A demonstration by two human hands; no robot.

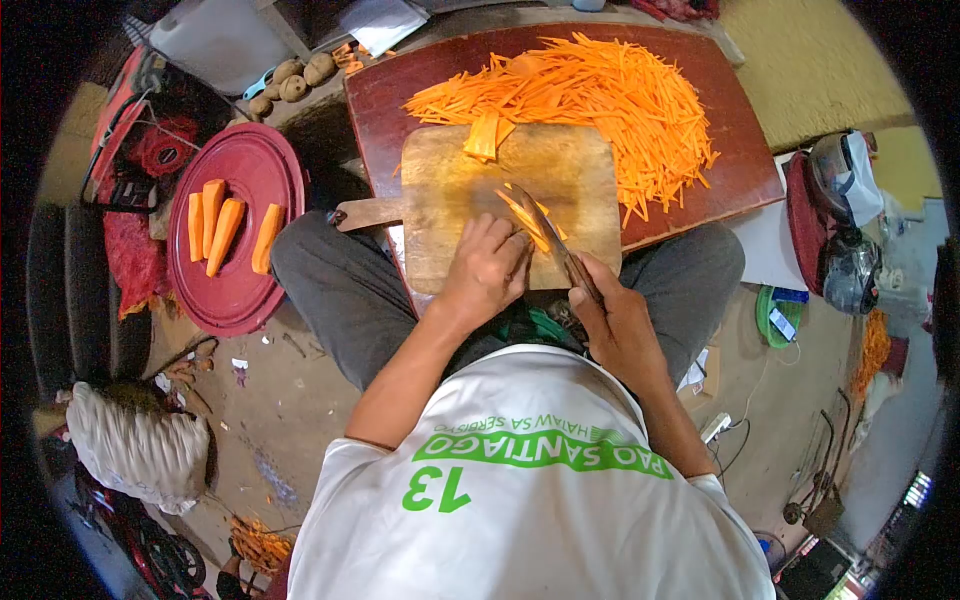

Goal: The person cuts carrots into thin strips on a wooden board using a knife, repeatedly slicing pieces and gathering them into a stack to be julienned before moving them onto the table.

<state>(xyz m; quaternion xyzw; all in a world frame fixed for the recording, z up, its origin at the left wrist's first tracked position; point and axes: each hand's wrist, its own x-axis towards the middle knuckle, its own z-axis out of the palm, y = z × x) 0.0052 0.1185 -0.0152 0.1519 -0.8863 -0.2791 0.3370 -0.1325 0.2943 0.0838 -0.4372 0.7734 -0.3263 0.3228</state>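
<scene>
My right hand (pixel 617 322) is wrapped around the handle of a knife (pixel 555 236), its blade slanting up and left over the cutting board. Beside the blade, my left hand (pixel 488 262) has its fingers curled down on thin carrot slices (pixel 532 228), which are partly hidden by the fingers. Both hands are over the wooden cutting board (pixel 440 240), whose handle points left. A small stack of flat carrot slices (pixel 484 136) lies at the board's far edge. Beyond it, a large heap of carrot strips (pixel 610 100) spreads across the dark red table (pixel 740 190).
To the left, a red round lid (pixel 240 300) carries several peeled carrots (pixel 224 232). Behind it are brown round vegetables (pixel 292 86) and a white container (pixel 215 45). A green basket with a phone (pixel 783 322) stands on the floor at right. A white sack (pixel 138 445) lies lower left.
</scene>
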